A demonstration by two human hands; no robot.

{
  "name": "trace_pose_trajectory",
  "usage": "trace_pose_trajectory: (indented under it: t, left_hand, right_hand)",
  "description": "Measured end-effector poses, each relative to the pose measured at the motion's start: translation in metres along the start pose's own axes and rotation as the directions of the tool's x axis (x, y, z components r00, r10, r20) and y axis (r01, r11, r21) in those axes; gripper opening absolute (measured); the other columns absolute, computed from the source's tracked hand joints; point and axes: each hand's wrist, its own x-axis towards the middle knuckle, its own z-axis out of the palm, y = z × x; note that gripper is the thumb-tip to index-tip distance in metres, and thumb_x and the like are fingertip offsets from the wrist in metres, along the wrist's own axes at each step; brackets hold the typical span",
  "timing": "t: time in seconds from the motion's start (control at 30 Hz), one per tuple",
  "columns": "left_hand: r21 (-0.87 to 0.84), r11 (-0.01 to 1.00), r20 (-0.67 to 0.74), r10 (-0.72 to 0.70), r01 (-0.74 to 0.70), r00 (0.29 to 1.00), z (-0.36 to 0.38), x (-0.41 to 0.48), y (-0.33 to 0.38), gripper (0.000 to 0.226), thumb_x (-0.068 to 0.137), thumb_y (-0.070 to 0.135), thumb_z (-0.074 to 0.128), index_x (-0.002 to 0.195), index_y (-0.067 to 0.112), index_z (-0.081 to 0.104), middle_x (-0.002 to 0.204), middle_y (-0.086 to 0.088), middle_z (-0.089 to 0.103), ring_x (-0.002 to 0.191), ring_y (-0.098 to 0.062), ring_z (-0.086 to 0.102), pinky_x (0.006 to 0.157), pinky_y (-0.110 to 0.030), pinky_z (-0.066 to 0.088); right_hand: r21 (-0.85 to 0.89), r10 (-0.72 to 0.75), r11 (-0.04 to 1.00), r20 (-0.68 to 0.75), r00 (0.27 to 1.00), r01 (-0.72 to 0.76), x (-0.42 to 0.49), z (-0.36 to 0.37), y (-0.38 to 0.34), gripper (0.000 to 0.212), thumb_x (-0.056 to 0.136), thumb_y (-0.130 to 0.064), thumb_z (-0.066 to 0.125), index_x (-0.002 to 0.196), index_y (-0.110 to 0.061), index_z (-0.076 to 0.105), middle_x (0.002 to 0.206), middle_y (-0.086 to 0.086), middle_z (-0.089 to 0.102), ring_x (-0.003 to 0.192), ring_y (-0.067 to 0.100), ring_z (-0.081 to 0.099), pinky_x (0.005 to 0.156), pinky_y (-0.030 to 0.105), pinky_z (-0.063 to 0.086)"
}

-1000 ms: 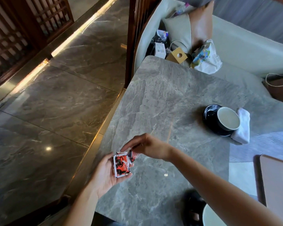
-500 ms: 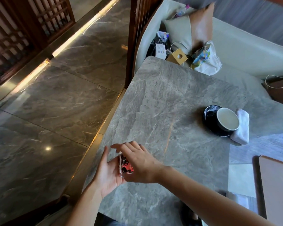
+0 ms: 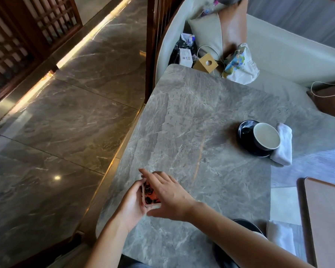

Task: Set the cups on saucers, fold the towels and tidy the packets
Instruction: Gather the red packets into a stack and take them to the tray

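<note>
We work near the left edge of the grey marble tabletop (image 3: 201, 113), with bare stone open ahead.
Our left hand (image 3: 131, 206) cups the stack of red-orange packets (image 3: 150, 197); our right hand (image 3: 169, 199) presses it with straight fingers.

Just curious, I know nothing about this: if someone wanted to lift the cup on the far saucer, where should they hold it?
Probably by the rim or wall of the cup, coming from above or from the left. No handle shows, its mouth faces up, and the towel lies close on its right. The saucer is bare on the left.
</note>
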Motion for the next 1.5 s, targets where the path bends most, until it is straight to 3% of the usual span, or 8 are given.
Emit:
trace_pose_trajectory:
  t: [0.1, 0.23, 0.37, 0.47, 0.6, 0.8, 1.07, 1.5]
  left_hand:
    - [0.024, 1.0, -0.032, 0.016, -0.015, 0.999, 0.008, 0.004, 0.0, 0.04, 0.093, 0.037, 0.042, 0.106, 0.009, 0.066, 0.088, -0.012, 0.075, 0.077, -0.02, 0.072, 0.066, -0.034, 0.053]
    - [0.105, 0.994, -0.076, 0.039, -0.031, 0.996, 0.033, 0.008, -0.004, 0.036, 0.093, 0.04, 0.044, 0.098, 0.012, 0.066, 0.077, -0.007, 0.074, 0.064, -0.015, 0.07, 0.054, -0.026, 0.055]
    - [0.277, 0.959, -0.21, 0.127, -0.066, 0.969, 0.079, 0.009, -0.023, 0.035, 0.092, 0.046, 0.045, 0.09, 0.017, 0.066, 0.086, -0.009, 0.071, 0.082, -0.022, 0.066, 0.078, -0.038, 0.051]
    - [0.358, 0.926, -0.265, 0.221, -0.117, 0.939, 0.111, 0.011, -0.043, 0.037, 0.093, 0.047, 0.04, 0.079, 0.022, 0.063, 0.081, -0.003, 0.068, 0.08, -0.016, 0.064, 0.066, -0.033, 0.05]
    - [0.431, 0.899, -0.253, 0.206, -0.08, 0.945, 0.144, 0.017, -0.065, 0.043, 0.093, 0.052, 0.036, 0.09, 0.019, 0.062, 0.093, -0.007, 0.065, 0.09, -0.021, 0.063, 0.086, -0.039, 0.05]
    - [0.392, 0.919, -0.115, 0.089, -0.037, 0.989, 0.203, 0.026, -0.109, 0.035, 0.088, 0.04, 0.04, 0.071, 0.02, 0.064, 0.055, 0.005, 0.067, 0.054, -0.01, 0.062, 0.049, -0.022, 0.042]
    - [0.426, 0.904, -0.022, -0.027, 0.033, 0.999, 0.304, 0.062, -0.192, 0.05, 0.087, 0.029, 0.034, 0.052, 0.013, 0.065, 0.046, 0.001, 0.063, 0.042, -0.014, 0.06, 0.046, -0.018, 0.044]
    - [0.519, 0.843, -0.053, -0.133, 0.141, 0.99, 0.45, 0.133, -0.291, 0.054, 0.093, 0.048, 0.038, 0.117, 0.003, 0.057, 0.107, -0.02, 0.064, 0.086, -0.03, 0.061, 0.069, -0.038, 0.055]
  right_hand:
    - [0.427, 0.192, 0.889, -0.016, 0.981, -0.167, -0.006, -0.006, 0.002, 0.102, 0.074, -0.059, 0.068, 0.151, -0.028, 0.008, 0.151, -0.006, 0.029, 0.139, 0.01, 0.023, 0.115, 0.031, 0.022]
    - [0.881, 0.572, 0.337, 0.089, 0.816, -0.332, -0.019, -0.014, 0.008, 0.068, 0.091, -0.06, 0.036, 0.15, -0.03, 0.019, 0.157, -0.008, 0.022, 0.141, 0.005, 0.022, 0.116, 0.031, 0.019]
    - [0.951, 0.651, 0.069, 0.186, 0.736, -0.302, -0.033, -0.014, 0.012, 0.054, 0.096, -0.058, 0.027, 0.141, -0.029, 0.036, 0.133, -0.009, 0.05, 0.128, 0.012, 0.046, 0.114, 0.039, 0.029]
    - [0.964, 0.695, 0.043, 0.159, 0.701, -0.261, -0.047, -0.016, 0.019, 0.045, 0.096, -0.058, 0.027, 0.131, -0.034, 0.043, 0.115, -0.008, 0.057, 0.11, 0.008, 0.055, 0.107, 0.037, 0.038]
    - [0.976, 0.741, -0.001, 0.147, 0.655, -0.218, -0.077, -0.025, 0.045, 0.047, 0.097, -0.054, 0.031, 0.136, -0.03, 0.042, 0.126, 0.003, 0.055, 0.116, 0.018, 0.055, 0.109, 0.044, 0.039]
    - [0.963, 0.772, -0.265, 0.178, 0.61, 0.055, -0.146, -0.053, 0.095, 0.034, 0.097, -0.043, 0.04, 0.106, -0.016, 0.06, 0.099, 0.002, 0.065, 0.091, 0.017, 0.063, 0.081, 0.032, 0.047]
    - [0.987, 0.837, -0.162, 0.134, 0.53, 0.006, -0.279, -0.085, 0.182, 0.034, 0.1, -0.037, 0.035, 0.106, -0.018, 0.063, 0.096, 0.0, 0.064, 0.085, 0.011, 0.059, 0.071, 0.025, 0.046]
    - [0.992, 0.873, -0.124, 0.097, 0.477, 0.025, -0.383, -0.128, 0.311, 0.04, 0.102, -0.039, 0.029, 0.099, -0.018, 0.063, 0.096, -0.005, 0.067, 0.089, 0.006, 0.061, 0.074, 0.021, 0.047]
